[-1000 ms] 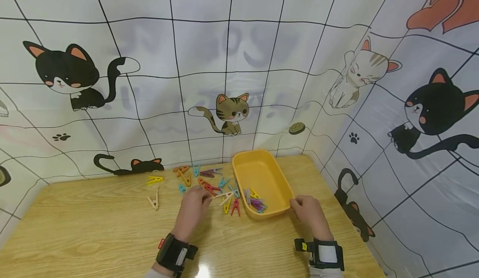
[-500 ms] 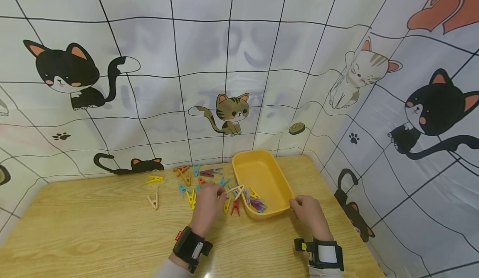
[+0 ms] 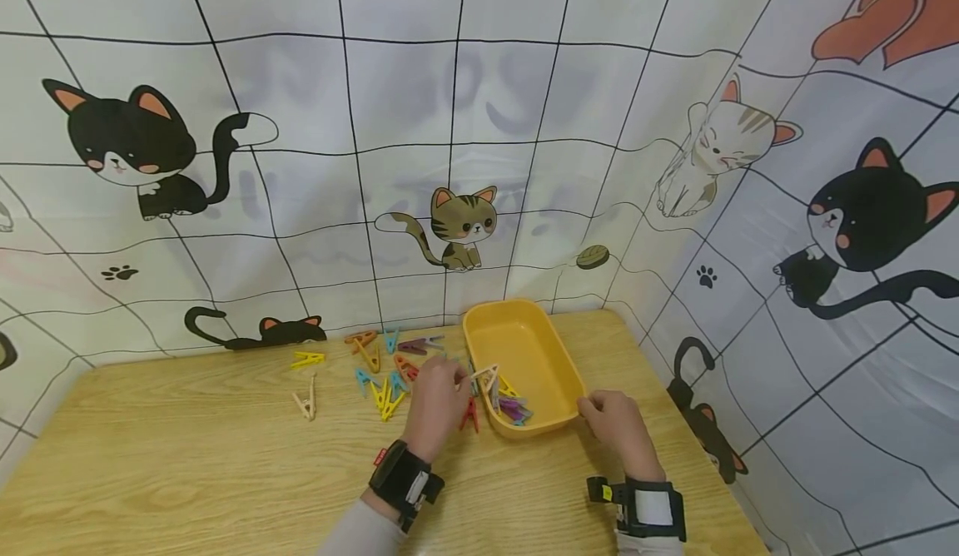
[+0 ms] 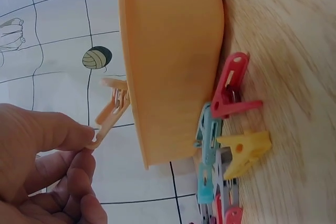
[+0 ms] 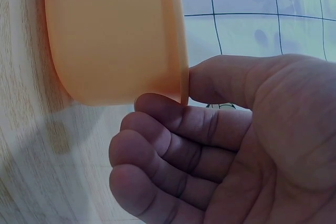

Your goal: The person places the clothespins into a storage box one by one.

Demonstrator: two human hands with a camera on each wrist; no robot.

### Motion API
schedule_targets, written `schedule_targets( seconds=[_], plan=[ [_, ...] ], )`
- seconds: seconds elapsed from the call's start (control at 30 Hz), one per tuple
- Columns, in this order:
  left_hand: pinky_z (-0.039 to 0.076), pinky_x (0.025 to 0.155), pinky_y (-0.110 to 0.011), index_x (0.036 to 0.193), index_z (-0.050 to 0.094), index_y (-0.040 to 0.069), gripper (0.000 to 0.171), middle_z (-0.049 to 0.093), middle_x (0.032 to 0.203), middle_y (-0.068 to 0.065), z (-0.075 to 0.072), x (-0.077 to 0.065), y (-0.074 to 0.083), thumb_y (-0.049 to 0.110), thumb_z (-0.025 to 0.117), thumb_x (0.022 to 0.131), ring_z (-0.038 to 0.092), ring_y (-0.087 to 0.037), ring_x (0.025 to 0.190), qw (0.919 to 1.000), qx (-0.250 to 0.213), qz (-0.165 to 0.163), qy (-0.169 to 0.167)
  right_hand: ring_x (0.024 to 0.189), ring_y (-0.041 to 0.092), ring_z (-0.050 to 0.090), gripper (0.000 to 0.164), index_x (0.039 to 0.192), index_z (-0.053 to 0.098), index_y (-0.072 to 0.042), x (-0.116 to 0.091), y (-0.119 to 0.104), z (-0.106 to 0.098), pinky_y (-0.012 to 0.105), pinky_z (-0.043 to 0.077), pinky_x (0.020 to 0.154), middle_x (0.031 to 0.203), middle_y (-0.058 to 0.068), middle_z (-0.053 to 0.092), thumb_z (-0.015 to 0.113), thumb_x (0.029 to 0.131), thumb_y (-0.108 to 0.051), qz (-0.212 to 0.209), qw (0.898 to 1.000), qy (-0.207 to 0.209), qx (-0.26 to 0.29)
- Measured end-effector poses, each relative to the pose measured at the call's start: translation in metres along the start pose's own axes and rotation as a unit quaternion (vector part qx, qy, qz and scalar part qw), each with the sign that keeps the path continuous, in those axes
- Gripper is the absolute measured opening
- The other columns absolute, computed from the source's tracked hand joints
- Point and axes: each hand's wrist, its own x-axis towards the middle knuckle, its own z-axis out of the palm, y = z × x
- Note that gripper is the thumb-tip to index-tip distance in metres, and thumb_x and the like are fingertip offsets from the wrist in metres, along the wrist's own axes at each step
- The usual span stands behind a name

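Note:
My left hand (image 3: 438,402) pinches a cream clothespin (image 4: 112,113) by one end between thumb and index finger. That clothespin hangs at the left rim of the yellow plastic tray (image 3: 554,356), its far end over the rim. My right hand (image 3: 620,427) pinches the tray's near right rim between thumb and index finger, the other fingers loosely curled below. Inside the tray, several purple, yellow and grey clothespins (image 3: 513,409) lie in the near left corner. Beside the tray, under my left hand, are a red clothespin (image 4: 231,87), a yellow clothespin (image 4: 245,150) and blue ones.
Several clothespins in orange, blue, red and yellow lie left of the tray, among them a yellow clothespin (image 3: 388,398). Farther left are another yellow clothespin (image 3: 308,359) and a cream clothespin (image 3: 305,399). A cat-print sheet (image 3: 404,123) hangs behind the wooden table (image 3: 187,456).
My left hand has carried the cream clothespin rightward from the pile up to the tray's left rim, uncovering yellow and blue clothespins. My right hand has stayed on the rim.

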Motion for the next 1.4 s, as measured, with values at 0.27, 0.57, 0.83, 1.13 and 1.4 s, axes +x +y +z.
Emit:
schedule_targets(
  seconds=[0.27,0.57,0.83,1.13,1.4],
  plan=[
    [0.036,0.060,-0.026,0.064,0.063,0.007,0.026,0.049,0.067,0.000,0.007,0.009,0.009,-0.003,0.077,0.085,0.043,-0.014,0.063,0.9997,0.000,0.016,0.020,0.064,0.018,0.048,0.028,0.083,0.066,0.000,0.001,0.000,0.000,0.031,0.037,0.057,0.067,0.002,0.051,0.057,0.101,-0.020,0.005,1.000,-0.002,-0.003],
    [0.046,0.063,-0.027,0.082,0.077,0.002,0.009,0.062,0.078,-0.005,0.011,0.010,0.017,0.007,0.083,0.085,0.055,-0.017,0.072,1.0000,-0.006,-0.004,-0.007,0.063,0.018,0.048,0.028,0.084,0.066,0.000,0.000,0.000,0.000,0.031,0.037,0.057,0.067,0.002,0.051,0.057,0.101,-0.019,0.007,1.000,-0.004,0.000],
    [0.044,0.062,-0.027,0.079,0.074,0.004,0.010,0.059,0.077,-0.004,0.004,0.005,0.014,0.007,0.080,0.087,0.050,-0.015,0.070,0.9996,-0.020,-0.005,-0.018,0.062,0.018,0.048,0.029,0.082,0.066,-0.001,-0.001,-0.001,0.000,0.031,0.037,0.056,0.066,0.002,0.051,0.057,0.102,-0.020,0.011,1.000,-0.004,0.003],
    [0.046,0.063,-0.030,0.087,0.078,0.001,0.006,0.062,0.082,-0.008,-0.005,-0.006,-0.006,0.003,0.074,0.090,0.058,-0.021,0.074,0.9999,-0.007,-0.007,0.002,0.065,0.018,0.049,0.029,0.084,0.067,-0.001,-0.001,0.001,0.000,0.030,0.038,0.057,0.068,0.003,0.052,0.056,0.103,-0.020,0.018,1.000,-0.003,0.001],
    [0.039,0.055,-0.025,0.086,0.076,-0.004,0.006,0.059,0.079,-0.009,-0.014,-0.009,-0.022,0.000,0.074,0.090,0.045,-0.012,0.062,0.9998,0.004,-0.021,0.001,0.064,0.018,0.048,0.029,0.083,0.066,-0.001,0.000,0.000,0.000,0.031,0.037,0.058,0.067,0.003,0.051,0.056,0.102,-0.020,0.016,1.000,-0.006,0.006]
  ],
)
